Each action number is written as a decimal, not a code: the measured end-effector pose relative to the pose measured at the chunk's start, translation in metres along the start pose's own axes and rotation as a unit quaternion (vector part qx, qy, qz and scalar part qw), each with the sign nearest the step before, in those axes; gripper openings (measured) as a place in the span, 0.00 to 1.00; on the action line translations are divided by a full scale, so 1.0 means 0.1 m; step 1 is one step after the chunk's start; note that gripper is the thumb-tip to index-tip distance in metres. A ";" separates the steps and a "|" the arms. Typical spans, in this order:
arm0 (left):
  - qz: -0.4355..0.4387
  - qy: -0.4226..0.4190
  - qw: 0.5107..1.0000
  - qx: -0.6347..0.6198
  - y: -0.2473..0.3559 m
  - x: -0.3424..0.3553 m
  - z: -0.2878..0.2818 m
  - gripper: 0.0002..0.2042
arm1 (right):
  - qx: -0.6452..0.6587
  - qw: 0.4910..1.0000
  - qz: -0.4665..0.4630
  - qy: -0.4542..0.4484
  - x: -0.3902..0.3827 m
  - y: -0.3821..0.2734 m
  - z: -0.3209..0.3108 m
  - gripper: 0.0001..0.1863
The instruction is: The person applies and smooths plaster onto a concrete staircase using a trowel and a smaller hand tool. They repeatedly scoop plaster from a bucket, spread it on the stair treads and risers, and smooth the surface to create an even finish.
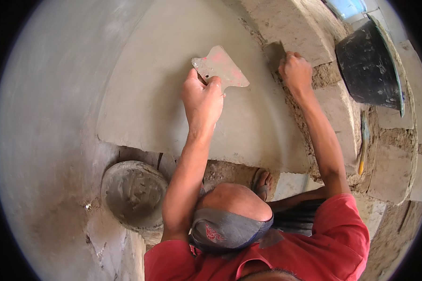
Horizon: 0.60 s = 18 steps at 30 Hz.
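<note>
My left hand (202,100) is closed on a flat plaster-smeared scraper (221,68) with pinkish stains and a small hole. It hovers over, or lies against, a smooth grey plastered surface (159,84); I cannot tell which. My right hand (296,72) is closed at the far right edge of that surface, beside the rough bricks. A thin dark blade (282,46) juts out ahead of its fingers, with a shadow next to it. The handle is hidden in the fist, so the tool's exact kind does not show.
A round bucket (109,187) of wet grey mortar stands at the lower left. On the right, a black tub (368,65) lies tilted on stepped brickwork (290,28). Below it lies a brush-like tool (362,154) with a yellow tip. A grey wall (47,117) curves along the left.
</note>
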<state>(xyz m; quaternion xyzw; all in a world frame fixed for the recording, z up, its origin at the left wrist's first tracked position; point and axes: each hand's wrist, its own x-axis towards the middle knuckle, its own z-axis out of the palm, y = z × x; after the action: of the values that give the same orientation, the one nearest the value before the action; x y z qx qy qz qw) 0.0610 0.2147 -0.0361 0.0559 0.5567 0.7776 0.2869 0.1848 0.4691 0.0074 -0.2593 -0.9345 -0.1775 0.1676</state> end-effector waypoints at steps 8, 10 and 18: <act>0.016 -0.009 1.000 -0.007 -0.02 0.01 0.09 0.10 | 0.070 0.992 0.050 -0.090 0.19 -0.14 -0.01 0.12; 0.011 -0.017 1.000 -0.009 -0.06 -0.01 0.14 0.10 | -0.006 0.994 0.023 -0.109 0.26 -0.10 0.02 0.11; 0.013 -0.017 1.000 -0.008 -0.15 0.03 0.11 0.10 | 0.033 0.998 -0.002 -0.057 0.44 -0.17 0.00 0.11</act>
<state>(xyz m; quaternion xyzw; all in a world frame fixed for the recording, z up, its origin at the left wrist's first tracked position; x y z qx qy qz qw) 0.0689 0.2290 -0.0461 0.0738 0.5449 0.7845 0.2868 0.1398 0.4744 0.0210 -0.2617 -0.9482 -0.1314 0.1228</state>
